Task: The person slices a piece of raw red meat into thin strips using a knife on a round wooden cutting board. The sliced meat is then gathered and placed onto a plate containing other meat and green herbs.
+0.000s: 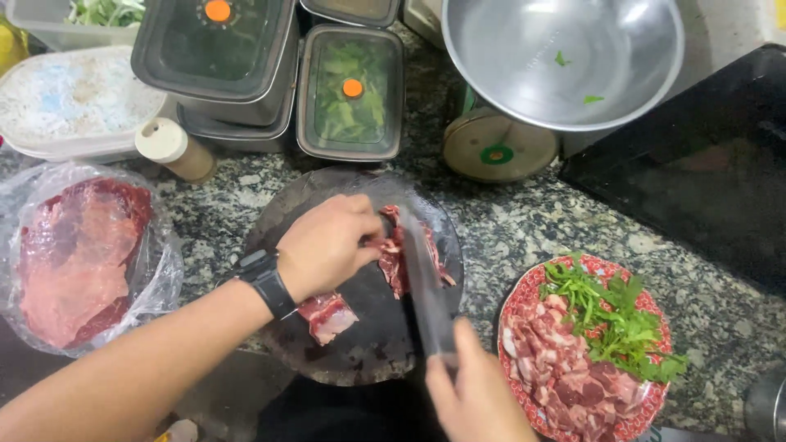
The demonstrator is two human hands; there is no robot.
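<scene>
Knife (426, 286) in meat (397, 250), mid-board (360, 352)

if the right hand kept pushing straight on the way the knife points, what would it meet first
Most likely the raw meat strip on the round dark cutting board, pinned by the left hand. The right hand aims its knife up the board; beyond lies a lidded container of greens, though depth is unclear.

A speckled grey-and-black granite desk (532, 221) fills the view, lit evenly from above; at three o'clock a glossy black glass cooktop (696, 172) lies set against it, faintly reflecting the light; at one o'clock a strip of pale wall (725, 24) shows behind.
</scene>
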